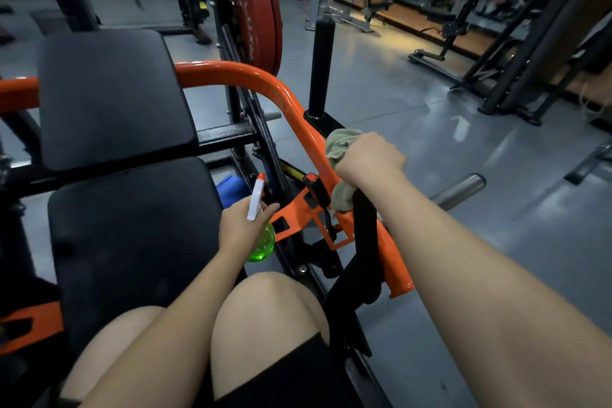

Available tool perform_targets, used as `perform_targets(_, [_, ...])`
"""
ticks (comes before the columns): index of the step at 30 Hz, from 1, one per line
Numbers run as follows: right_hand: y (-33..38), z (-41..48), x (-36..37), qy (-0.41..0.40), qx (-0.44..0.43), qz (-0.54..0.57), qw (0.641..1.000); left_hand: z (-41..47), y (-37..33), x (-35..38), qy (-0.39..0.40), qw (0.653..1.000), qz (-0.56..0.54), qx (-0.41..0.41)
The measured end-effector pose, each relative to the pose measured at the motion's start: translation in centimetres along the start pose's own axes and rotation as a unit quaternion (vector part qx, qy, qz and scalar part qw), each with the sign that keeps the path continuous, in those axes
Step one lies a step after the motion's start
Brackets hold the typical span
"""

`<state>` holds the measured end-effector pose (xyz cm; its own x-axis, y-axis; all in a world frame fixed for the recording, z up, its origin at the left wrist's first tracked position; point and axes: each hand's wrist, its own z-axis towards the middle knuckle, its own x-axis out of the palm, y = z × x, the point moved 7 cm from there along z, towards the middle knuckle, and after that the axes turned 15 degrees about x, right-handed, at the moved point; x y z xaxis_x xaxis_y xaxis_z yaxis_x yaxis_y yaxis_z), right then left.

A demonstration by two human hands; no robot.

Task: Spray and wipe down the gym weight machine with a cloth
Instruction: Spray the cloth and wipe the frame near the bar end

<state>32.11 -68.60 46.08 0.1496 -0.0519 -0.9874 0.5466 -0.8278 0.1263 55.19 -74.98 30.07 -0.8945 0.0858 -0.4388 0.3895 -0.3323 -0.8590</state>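
The weight machine has an orange tubular arm [231, 74] that curves down to the right, and two black pads [112, 96]. My right hand [369, 156] is closed on a pale green cloth [341, 142], pressing it around the orange arm just above a black upright handle [364, 228]. My left hand [243, 225] grips a green spray bottle [265, 243] with a white and orange nozzle [256, 197], held beside the lower black pad and pointing up toward the orange frame.
Red weight plates [255, 7] hang on the machine behind the pads. A black post [323, 66] and a steel sleeve [460, 190] stick out at the right. A blue object [230, 187] lies below the seat. My knees [265, 325] are in front. Other machines [496, 43] stand across the grey floor.
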Motion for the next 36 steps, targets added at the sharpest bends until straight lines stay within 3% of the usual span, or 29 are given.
perform_targets(5, [3.2,0.6,-0.7,0.007,-0.022,-0.123,0.992,0.2,-0.1,0.4,-0.042,0.997,-0.060,-0.025])
perform_targets(9, [6.4,2.2,-0.1,-0.013,-0.044,-0.112,0.993,0.3,0.7,0.7,-0.082,0.989,-0.101,-0.068])
perform_targets(14, [9.5,3.9,0.3,-0.019,-0.058,-0.108,0.992,1.1,0.2,1.9,-0.064,0.993,-0.090,-0.036])
perform_targets(20, [10.3,5.0,0.6,-0.039,-0.069,-0.076,0.994,1.3,-1.0,3.1,-0.063,0.993,-0.094,-0.032])
perform_targets(29, [5.0,2.3,-0.4,-0.057,-0.072,-0.028,0.995,0.6,-0.3,1.6,0.002,0.997,-0.076,-0.023])
perform_targets(36, [1.7,0.6,0.6,-0.185,-0.068,0.127,0.972,0.1,1.1,0.6,-0.035,0.987,-0.123,-0.097])
